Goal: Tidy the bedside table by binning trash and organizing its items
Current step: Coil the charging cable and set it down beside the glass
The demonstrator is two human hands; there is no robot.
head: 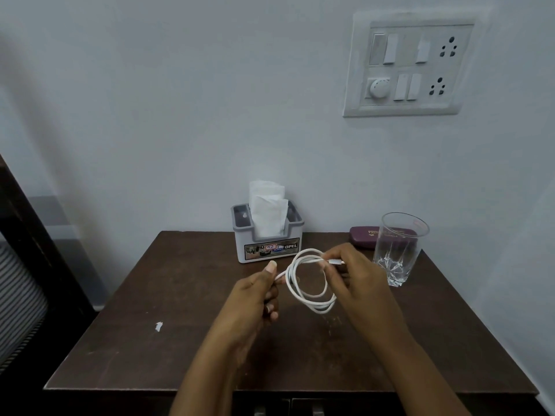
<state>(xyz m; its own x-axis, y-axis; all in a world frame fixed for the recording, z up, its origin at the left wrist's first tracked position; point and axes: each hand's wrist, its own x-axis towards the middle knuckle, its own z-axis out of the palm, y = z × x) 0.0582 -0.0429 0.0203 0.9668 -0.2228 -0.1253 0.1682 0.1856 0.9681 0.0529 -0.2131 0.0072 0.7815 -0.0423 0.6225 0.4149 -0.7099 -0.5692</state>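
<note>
A white charging cable (303, 283) hangs coiled in loops above the middle of the dark brown bedside table (150, 340). My left hand (258, 292) pinches one end of the cable at the left of the coil. My right hand (351, 274) grips the coil's top right, with a white plug end showing between its fingers. A grey tissue holder (267, 244) with white tissues stands at the table's back centre. A clear drinking glass (396, 250) stands upright at the back right, just right of my right hand.
A maroon case (365, 237) lies behind the glass against the wall. A small white scrap (158, 326) lies on the table's left part. A switch and socket panel (408, 67) is on the wall above. A dark bed frame (36, 265) borders the left.
</note>
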